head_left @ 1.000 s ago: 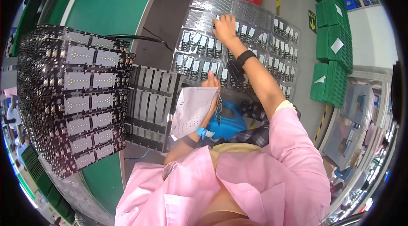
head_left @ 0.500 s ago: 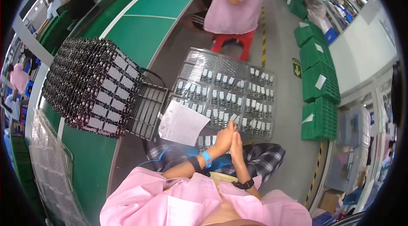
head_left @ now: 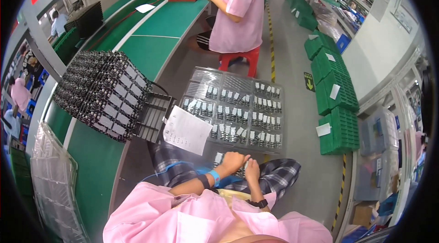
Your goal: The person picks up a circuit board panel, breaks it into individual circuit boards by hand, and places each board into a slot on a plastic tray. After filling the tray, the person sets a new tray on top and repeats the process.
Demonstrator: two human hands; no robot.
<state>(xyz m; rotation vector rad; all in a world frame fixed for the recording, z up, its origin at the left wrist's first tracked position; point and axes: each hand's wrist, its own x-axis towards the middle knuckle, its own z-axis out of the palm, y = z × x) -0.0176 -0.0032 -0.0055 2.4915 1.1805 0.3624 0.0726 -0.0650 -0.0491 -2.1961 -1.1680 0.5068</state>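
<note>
My left hand, with a blue band and a black band on its wrist, is closed over my lap at the near edge of a clear compartment tray. Close beside it, my right hand, wearing a black watch, is curled shut too. Whatever small item the fingers hold is hidden. Rows of small circuit boards with pale rectangular tops fill most of the tray's compartments. Just past my left hand, more of these boards show by my lap. A white paper sheet overlaps the tray's left corner.
A tall stack of dark circuit panels stands on the green bench to my left, beside a dark slotted rack. Clear empty trays lean at the near left. Green crates line the right. Ahead, a co-worker sits on a red stool.
My hands have come down toward my lap, away from the tray's compartments, and drawn slightly apart. The view has tilted up, showing the co-worker's hands at a brown wooden fixture.
</note>
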